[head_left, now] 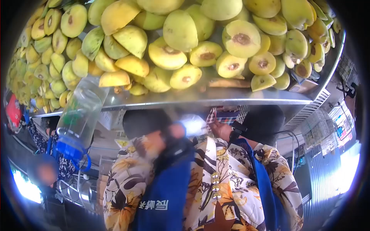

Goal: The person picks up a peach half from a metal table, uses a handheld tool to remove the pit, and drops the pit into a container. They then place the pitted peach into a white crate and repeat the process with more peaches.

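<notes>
Our right hand (221, 129) pinches the checked cloth (227, 116) below the tabletop's near edge (192, 101); a light, even grip suits it. Our left hand (178, 130) is blurred beside a white item (194, 125), its grip unclear; slower movement gives better control.

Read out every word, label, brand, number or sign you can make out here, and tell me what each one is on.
"辰峰", upside down in white on the blue apron; a further character beside it is too distorted to read surely.
Green print on the clear bottle: too blurred to read.
Colored panel in the right background: too small and glared to tell any text.
I can read no numbers.
</notes>
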Demonstrator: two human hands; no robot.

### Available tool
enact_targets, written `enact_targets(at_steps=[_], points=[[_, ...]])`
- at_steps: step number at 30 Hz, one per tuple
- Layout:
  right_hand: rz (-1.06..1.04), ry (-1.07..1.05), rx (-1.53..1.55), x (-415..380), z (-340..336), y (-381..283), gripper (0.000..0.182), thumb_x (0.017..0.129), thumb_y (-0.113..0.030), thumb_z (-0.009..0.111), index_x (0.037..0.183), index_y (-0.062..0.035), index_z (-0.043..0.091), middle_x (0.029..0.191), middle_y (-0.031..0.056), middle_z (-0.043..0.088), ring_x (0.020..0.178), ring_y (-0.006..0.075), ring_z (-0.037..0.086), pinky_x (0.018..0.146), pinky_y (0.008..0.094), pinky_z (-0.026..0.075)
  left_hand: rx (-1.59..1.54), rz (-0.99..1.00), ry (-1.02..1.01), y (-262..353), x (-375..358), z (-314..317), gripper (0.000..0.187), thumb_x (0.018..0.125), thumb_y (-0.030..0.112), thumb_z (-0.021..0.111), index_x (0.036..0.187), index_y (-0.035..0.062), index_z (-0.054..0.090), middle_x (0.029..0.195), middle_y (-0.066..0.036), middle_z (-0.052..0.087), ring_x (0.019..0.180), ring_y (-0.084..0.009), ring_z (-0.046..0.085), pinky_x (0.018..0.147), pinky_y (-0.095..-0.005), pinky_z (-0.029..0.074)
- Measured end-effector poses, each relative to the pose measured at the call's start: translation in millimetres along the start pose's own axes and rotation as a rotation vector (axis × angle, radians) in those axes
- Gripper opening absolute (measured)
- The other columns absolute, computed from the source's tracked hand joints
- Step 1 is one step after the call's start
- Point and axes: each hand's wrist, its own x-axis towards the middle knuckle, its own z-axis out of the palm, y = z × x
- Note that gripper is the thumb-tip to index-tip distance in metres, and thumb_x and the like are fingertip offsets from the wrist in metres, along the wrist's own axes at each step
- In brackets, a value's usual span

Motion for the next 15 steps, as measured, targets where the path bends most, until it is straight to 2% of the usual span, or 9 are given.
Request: enact_targets(at_steps=[2,6,7,9,10,13,14,15], points=[[-0.158,0.057,-0.052,7.5,0.2,17.2,0.040,0.071,-0.009,0.058,0.110,-0.0041,0.050,0.086,0.0170,0.059,0.062,0.0332,0.060,0.052,0.0403,0.050,-0.027,0.005,0.034,-4.1,1.6,-6.7,0.036,0.083,0.039,0.047,0.085,0.0079,0.066,0.077,-0.018,0.062,0.065,-0.0340,0.060,0.061,-0.0444,0.048],[-0.138,0.036,0.143,42.4,-59.4,1.0,0.039,0.073,-0.010,0.057,0.111,-0.0039,0.050,0.084,0.0163,0.059,0.069,0.0315,0.061,0.057,0.0392,0.050,-0.250,0.123,0.248,-35.4,21.8,19.7,0.040,0.085,0.040,0.044,0.080,0.0064,0.064,0.073,-0.019,0.060,0.065,-0.0341,0.058,0.062,-0.0433,0.045],[-0.112,-0.007,0.201,44.7,-61.4,6.1,0.038,0.075,-0.012,0.055,0.112,-0.0038,0.050,0.084,0.0167,0.059,0.073,0.0316,0.061,0.059,0.0390,0.050,-0.255,0.117,0.279,-33.6,18.8,8.8,0.039,0.085,0.040,0.044,0.080,0.0063,0.064,0.073,-0.019,0.059,0.065,-0.0338,0.058,0.062,-0.0427,0.045],[-0.220,-0.065,-0.006,36.1,-17.8,60.8,0.036,0.079,-0.014,0.053,0.113,-0.0037,0.050,0.084,0.0168,0.059,0.077,0.0313,0.061,0.064,0.0380,0.051,-0.261,0.104,0.349,-29.8,10.1,-7.2,0.038,0.085,0.039,0.045,0.079,0.0062,0.064,0.072,-0.018,0.059,0.066,-0.0330,0.058,0.064,-0.0417,0.045],[-0.245,-0.073,-0.039,43.5,-17.0,74.3,0.036,0.079,-0.015,0.052,0.114,-0.0041,0.050,0.085,0.0164,0.059,0.078,0.0307,0.061,0.065,0.0378,0.050,-0.275,0.283,0.477,-34.6,11.3,-5.9,0.035,0.084,0.038,0.048,0.078,0.0065,0.063,0.073,-0.017,0.059,0.067,-0.0319,0.058,0.064,-0.0411,0.045],[-0.306,-0.088,-0.082,70.4,-30.3,99.9,0.035,0.081,-0.016,0.051,0.114,-0.0055,0.050,0.090,0.0150,0.059,0.081,0.0290,0.061,0.069,0.0371,0.050,-0.073,0.135,0.523,-30.0,5.6,-21.7,0.032,0.083,0.035,0.049,0.082,0.0063,0.063,0.077,-0.017,0.060,0.071,-0.0317,0.059,0.066,-0.0406,0.046],[-0.324,-0.091,-0.093,79.5,-36.0,105.7,0.035,0.082,-0.016,0.050,0.115,-0.0060,0.051,0.092,0.0146,0.059,0.082,0.0285,0.061,0.070,0.0369,0.049,0.035,0.015,0.485,-12.3,-5.9,-37.3,0.030,0.083,0.032,0.050,0.086,0.0056,0.063,0.082,-0.017,0.060,0.076,-0.0320,0.059,0.069,-0.0399,0.046],[-0.341,-0.099,-0.110,87.9,-39.4,110.8,0.034,0.082,-0.017,0.050,0.115,-0.0064,0.051,0.093,0.0141,0.059,0.083,0.0279,0.060,0.071,0.0367,0.049,0.075,0.023,0.484,-15.0,-1.1,-35.4,0.026,0.082,0.028,0.051,0.092,0.0073,0.062,0.087,-0.017,0.061,0.079,-0.0327,0.059,0.071,-0.0396,0.046]])
